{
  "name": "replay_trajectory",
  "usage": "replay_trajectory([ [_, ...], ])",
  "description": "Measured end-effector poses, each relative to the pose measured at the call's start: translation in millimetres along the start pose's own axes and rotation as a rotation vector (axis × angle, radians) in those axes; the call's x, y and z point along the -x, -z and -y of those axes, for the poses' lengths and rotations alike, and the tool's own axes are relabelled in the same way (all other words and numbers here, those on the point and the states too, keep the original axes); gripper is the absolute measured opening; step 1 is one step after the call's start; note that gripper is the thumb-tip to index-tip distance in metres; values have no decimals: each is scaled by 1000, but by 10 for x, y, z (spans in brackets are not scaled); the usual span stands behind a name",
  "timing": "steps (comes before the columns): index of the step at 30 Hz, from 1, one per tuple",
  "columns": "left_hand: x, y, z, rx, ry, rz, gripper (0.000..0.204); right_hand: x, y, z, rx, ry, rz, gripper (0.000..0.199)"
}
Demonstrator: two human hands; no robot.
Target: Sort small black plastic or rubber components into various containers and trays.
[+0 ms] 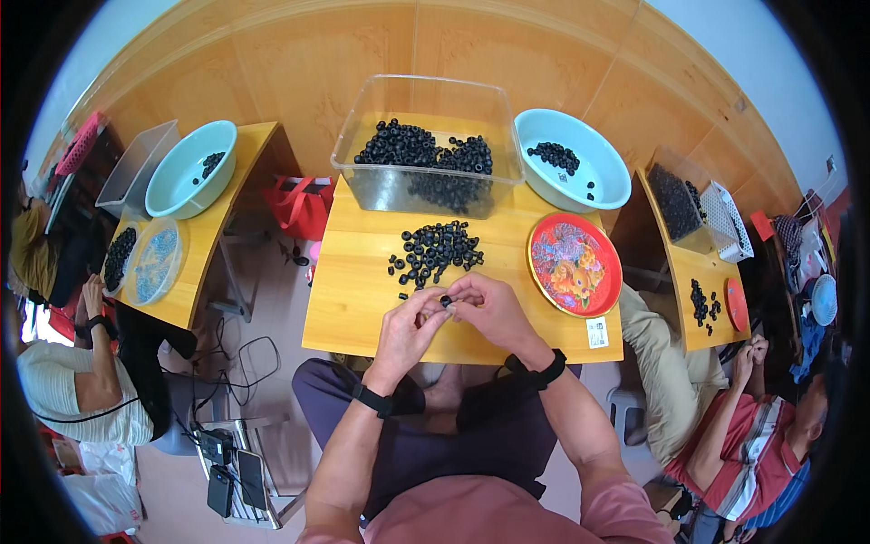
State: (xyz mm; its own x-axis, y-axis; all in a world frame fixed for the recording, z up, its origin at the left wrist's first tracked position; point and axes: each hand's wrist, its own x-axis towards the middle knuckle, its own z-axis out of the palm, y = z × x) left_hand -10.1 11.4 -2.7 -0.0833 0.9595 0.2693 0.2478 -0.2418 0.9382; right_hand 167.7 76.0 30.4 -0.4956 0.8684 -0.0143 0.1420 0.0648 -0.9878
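Observation:
Close together over the near edge of the wooden table (362, 313), both my hands are closed in a pinch. Between the fingertips of my left hand (407, 328) and my right hand (492, 310) is a small round black part (445, 300), partly covered by the fingers. Just beyond them lies a loose pile of similar black parts (437, 249). To the right of my right hand sits a red plate (612, 292) with a flower pattern and small shiny bits on it, too small to name.
A clear plastic bin (362, 189) of black parts stands at the back, beside a light-blue basin (609, 181) holding more. Co-workers sit at side tables, one in a white top (68, 390) at left, one in a red shirt (734, 444) at right. Cables (258, 349) trail on the left floor.

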Motion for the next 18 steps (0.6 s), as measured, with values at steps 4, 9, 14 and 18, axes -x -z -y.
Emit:
replay_trajectory([
  [4,16,4,-17,-42,-17,-40,27,20,-1,11,-3,-16,45,16],
  [9,8,-48,32,-153,-82,-27,19,53,14,42,235,-20,-14,16],
  [14,39,-13,-2,-181,-69,-7,19,41,-78,-40,167,-14,-62,18],
  [18,28,-13,-43,-150,-50,18,19,50,-59,-50,188,-10,-63,16],
])
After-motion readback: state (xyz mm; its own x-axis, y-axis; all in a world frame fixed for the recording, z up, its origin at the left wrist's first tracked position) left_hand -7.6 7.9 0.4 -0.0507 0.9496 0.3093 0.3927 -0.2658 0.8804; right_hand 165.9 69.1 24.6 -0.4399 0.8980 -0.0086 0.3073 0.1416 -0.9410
